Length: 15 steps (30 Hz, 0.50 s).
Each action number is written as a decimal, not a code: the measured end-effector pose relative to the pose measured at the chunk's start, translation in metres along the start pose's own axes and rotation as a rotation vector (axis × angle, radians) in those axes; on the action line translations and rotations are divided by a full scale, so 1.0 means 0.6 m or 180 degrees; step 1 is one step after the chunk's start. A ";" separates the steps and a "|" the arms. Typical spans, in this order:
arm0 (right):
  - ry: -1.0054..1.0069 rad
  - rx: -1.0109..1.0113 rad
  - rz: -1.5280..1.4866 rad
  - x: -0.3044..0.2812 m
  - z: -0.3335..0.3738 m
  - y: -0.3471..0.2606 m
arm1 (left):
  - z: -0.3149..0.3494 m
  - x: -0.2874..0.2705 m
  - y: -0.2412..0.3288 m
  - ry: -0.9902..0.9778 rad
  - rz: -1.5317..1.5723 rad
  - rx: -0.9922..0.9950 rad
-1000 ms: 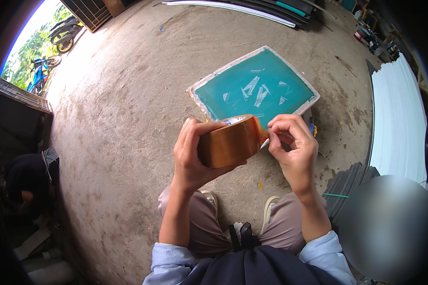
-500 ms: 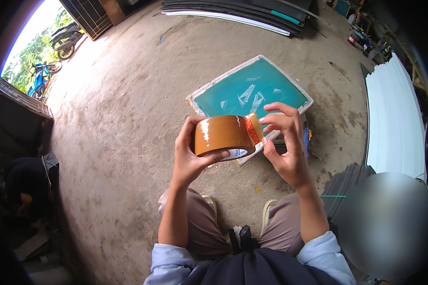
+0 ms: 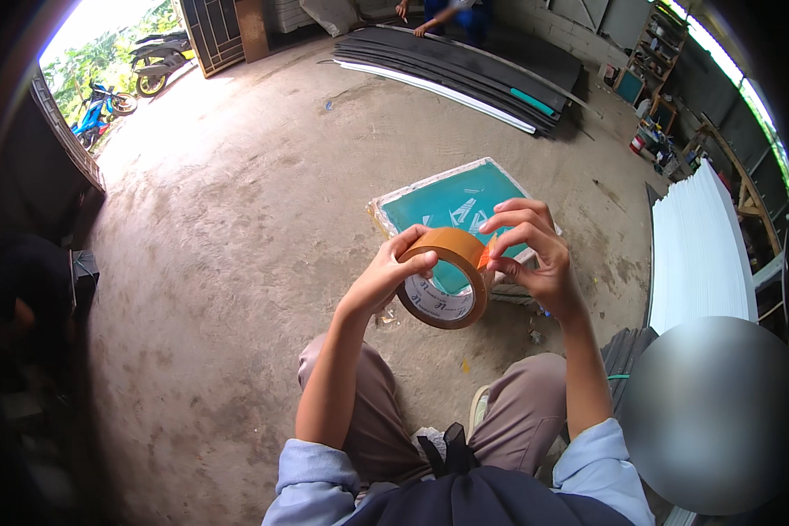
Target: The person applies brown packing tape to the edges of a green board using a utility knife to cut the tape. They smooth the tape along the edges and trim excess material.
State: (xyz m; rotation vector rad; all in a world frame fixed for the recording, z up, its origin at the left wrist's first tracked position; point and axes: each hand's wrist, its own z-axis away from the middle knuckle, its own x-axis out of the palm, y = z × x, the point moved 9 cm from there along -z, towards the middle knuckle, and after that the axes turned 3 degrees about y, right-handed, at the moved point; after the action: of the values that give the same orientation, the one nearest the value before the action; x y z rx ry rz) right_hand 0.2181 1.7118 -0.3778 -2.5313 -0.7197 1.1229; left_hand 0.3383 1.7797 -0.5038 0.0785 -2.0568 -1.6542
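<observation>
A wide roll of brown packing tape (image 3: 458, 316) is held up before me, its round white core facing me. My left hand (image 3: 393, 267) grips the roll's left side, with the thumb hooked into the core. At the roll's right side, my right hand (image 3: 535, 254) pinches the tape's loose end (image 3: 487, 252), which has an orange-red strip, between thumb and index finger. The other right fingers are curled above it. Behind the roll lies a screen-printing frame (image 3: 403, 195) with a teal mesh and pale shapes, partly hidden by the roll and my right hand.
Black sheets (image 3: 465, 66) are stacked at the back, where another person (image 3: 460, 17) bends over them. White corrugated sheets (image 3: 697, 254) stand at right, dark grey ones (image 3: 627, 364) nearer. Someone in dark clothes (image 3: 31, 298) is at left. Motorbikes (image 3: 101, 110) stand outside the doorway.
The roll has turned so its open core faces me, and it sits slightly lower. My right fingers have closed on the tape's end. The view has tilted up, showing the person at the back.
</observation>
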 end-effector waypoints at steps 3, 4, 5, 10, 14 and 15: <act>-0.0082 0.0304 -0.0163 0.011 -0.017 -0.008 | 0.014 0.015 -0.017 -0.0345 0.0688 -0.0268; -0.0059 0.0348 -0.0001 0.008 -0.027 -0.020 | 0.018 0.021 -0.030 -0.0408 0.0887 -0.0610; -0.0032 0.0394 0.0163 0.004 -0.037 -0.031 | 0.020 0.026 -0.031 -0.0303 0.0951 -0.0641; -0.0030 0.0293 0.0741 0.003 -0.071 -0.086 | 0.026 -0.008 -0.007 0.0952 0.0253 0.0585; 0.0161 0.0241 0.1113 -0.034 -0.079 -0.101 | 0.069 0.023 0.074 0.1090 -0.1437 0.2290; 0.0171 0.0351 0.1091 -0.041 -0.078 -0.093 | 0.077 0.054 0.088 0.0993 -0.2173 0.2518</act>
State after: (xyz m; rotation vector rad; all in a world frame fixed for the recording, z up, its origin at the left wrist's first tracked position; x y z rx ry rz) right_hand 0.2208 1.7429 -0.3073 -2.6406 -0.2056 1.1538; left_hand 0.3045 1.8238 -0.4503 1.3265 -2.4233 -0.9113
